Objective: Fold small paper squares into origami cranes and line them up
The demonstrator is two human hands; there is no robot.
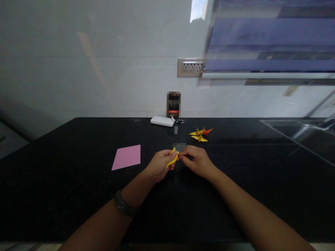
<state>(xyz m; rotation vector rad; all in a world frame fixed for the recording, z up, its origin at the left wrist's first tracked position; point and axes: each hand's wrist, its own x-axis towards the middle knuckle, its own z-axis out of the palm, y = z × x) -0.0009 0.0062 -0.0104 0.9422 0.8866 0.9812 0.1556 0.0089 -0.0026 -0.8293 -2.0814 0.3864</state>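
Note:
A folded yellow paper crane (172,162) is pinched in my left hand (158,164), thumb on top and fingers curled beneath. The fingertips of my right hand (198,161) close together on the small point at the crane's right end. Both hands are just above the dark countertop (86,202). To the left of them lies a flat pink square of paper (127,157). Beyond my right hand, two finished yellow cranes (200,138) sit close beside an orange crane (206,131).
A white power bank (162,121) with a patterned strap (180,121) lies near the wall. Behind it a phone (173,104) leans upright. A wall socket (192,67) and a purple-blue blind (269,38) are higher up. At the right, a sink edge (295,138) is set into the counter.

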